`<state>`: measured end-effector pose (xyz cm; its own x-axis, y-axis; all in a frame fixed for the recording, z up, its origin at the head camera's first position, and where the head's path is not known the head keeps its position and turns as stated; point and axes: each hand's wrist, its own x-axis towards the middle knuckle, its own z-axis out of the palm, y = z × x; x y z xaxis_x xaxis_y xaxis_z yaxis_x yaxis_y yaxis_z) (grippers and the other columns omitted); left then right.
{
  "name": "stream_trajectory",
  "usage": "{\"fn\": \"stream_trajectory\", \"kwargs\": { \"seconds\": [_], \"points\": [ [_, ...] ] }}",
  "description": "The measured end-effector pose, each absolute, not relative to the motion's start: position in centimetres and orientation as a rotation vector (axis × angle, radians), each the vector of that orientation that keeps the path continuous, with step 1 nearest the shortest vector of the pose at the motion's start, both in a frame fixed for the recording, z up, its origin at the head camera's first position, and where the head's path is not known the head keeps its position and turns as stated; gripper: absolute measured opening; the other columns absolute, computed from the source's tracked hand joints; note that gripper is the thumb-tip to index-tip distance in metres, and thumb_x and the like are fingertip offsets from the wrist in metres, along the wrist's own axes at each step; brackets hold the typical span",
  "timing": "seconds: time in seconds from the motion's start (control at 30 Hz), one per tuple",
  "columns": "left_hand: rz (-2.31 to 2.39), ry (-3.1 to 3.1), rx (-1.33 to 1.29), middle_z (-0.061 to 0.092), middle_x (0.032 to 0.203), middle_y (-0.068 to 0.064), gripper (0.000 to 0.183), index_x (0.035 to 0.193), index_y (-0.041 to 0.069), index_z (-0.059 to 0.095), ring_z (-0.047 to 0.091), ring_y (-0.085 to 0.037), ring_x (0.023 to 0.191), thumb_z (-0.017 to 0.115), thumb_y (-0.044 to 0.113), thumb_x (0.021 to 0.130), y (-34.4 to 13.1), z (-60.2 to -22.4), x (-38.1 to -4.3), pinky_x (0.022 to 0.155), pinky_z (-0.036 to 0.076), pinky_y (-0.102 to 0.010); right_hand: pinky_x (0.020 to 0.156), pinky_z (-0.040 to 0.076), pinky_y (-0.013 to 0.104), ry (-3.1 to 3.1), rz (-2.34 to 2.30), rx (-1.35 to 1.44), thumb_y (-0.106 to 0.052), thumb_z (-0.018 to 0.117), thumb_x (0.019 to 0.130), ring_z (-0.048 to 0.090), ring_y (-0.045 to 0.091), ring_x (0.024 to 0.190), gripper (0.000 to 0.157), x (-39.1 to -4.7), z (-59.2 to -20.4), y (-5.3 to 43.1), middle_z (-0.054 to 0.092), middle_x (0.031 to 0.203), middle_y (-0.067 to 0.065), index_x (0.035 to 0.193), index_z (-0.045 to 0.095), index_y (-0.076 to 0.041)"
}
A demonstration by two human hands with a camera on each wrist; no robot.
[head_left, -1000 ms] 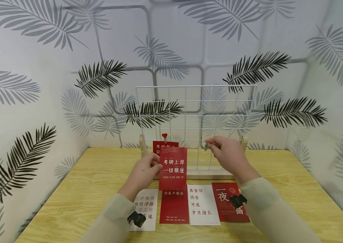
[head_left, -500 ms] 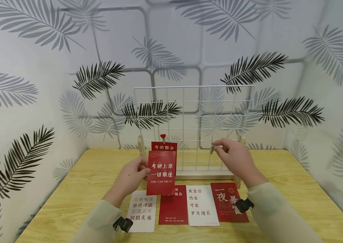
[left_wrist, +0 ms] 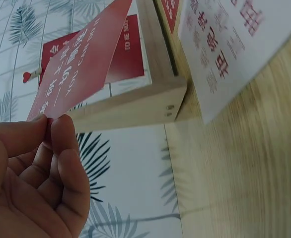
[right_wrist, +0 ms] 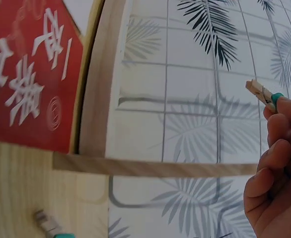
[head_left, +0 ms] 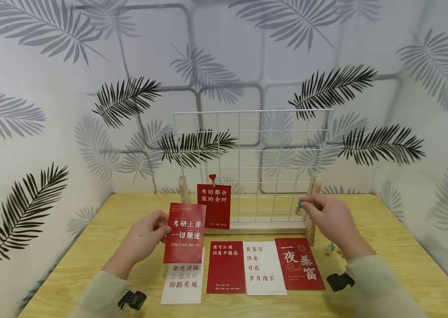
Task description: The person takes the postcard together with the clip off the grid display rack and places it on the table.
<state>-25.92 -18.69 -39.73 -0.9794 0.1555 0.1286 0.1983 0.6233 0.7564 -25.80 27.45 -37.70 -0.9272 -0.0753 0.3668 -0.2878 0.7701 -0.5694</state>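
My left hand [head_left: 141, 240] pinches a red card [head_left: 185, 234] by its left edge, in front of the rack's lower left. In the left wrist view, thumb and forefinger grip the card [left_wrist: 81, 62] at its border. My right hand [head_left: 329, 221] pinches a small wooden clothespin [head_left: 298, 207] with a teal decoration, near the rack's right post. The clothespin [right_wrist: 262, 94] points away from the fingertips in the right wrist view. On the white wire grid rack [head_left: 249, 168], another red card [head_left: 219, 212] hangs from a clothespin with a red heart [head_left: 212, 177].
Along the table front lie a white card [head_left: 182, 285], a red card [head_left: 226, 269], a second white card [head_left: 265, 269] and another red card [head_left: 299, 265]. Loose teal clothespins [head_left: 330, 248] lie to the right. A wooden base [head_left: 263, 228] carries the rack.
My left hand has moved left and slightly down with the red card, uncovering the hanging card. My right hand has shifted right and slightly down with the clothespin.
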Motion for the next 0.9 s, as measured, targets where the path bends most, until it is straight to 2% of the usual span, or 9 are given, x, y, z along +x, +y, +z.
{"fn": "stream_trajectory", "kwargs": {
  "seconds": [0.27, 0.5, 0.73, 0.9],
  "points": [
    [-1.278, -2.810, -0.315, 0.062, 0.086, -0.004, 0.012, 0.111, 0.004, 0.060, 0.062, -0.019, 0.073, 0.060, 0.008, 0.100, -20.7, -39.9, -25.4, 0.070, 0.054, -0.036, 0.059, 0.044, 0.036, -2.664, 0.956, 0.218, -0.039, 0.057, 0.104, 0.063, 0.019, 0.079, 0.034, -25.3, -39.2, 29.9, 0.069, 0.087, 0.002, 0.117, 0.073, -0.012],
    [-1.308, -2.862, -0.268, 0.062, 0.086, -0.006, 0.013, 0.114, 0.005, 0.060, 0.062, -0.023, 0.074, 0.058, 0.009, 0.101, -22.5, -40.2, -25.3, 0.069, 0.052, -0.036, 0.061, 0.047, 0.037, -2.730, 0.928, 0.178, -0.042, 0.055, 0.104, 0.063, 0.021, 0.082, 0.036, -24.7, -39.9, 32.3, 0.070, 0.094, 0.003, 0.118, 0.072, -0.014],
    [-1.350, -2.877, -0.192, 0.061, 0.086, -0.008, 0.016, 0.117, 0.004, 0.059, 0.060, -0.024, 0.074, 0.057, 0.009, 0.102, -24.8, -40.9, -25.2, 0.067, 0.051, -0.036, 0.070, 0.054, 0.044, -2.806, 0.924, 0.154, -0.040, 0.054, 0.105, 0.067, 0.024, 0.088, 0.038, -24.4, -40.9, 35.1, 0.072, 0.103, 0.009, 0.119, 0.072, -0.009],
    [-1.370, -2.898, -0.164, 0.059, 0.085, -0.008, 0.018, 0.118, 0.000, 0.057, 0.058, -0.024, 0.073, 0.055, 0.009, 0.103, -26.3, -41.6, -25.2, 0.064, 0.050, -0.037, 0.067, 0.052, 0.039, -2.877, 0.967, 0.092, -0.046, 0.051, 0.105, 0.065, 0.028, 0.092, 0.046, -24.2, -41.6, 37.1, 0.070, 0.103, 0.009, 0.123, 0.070, -0.008]
  ]
}}
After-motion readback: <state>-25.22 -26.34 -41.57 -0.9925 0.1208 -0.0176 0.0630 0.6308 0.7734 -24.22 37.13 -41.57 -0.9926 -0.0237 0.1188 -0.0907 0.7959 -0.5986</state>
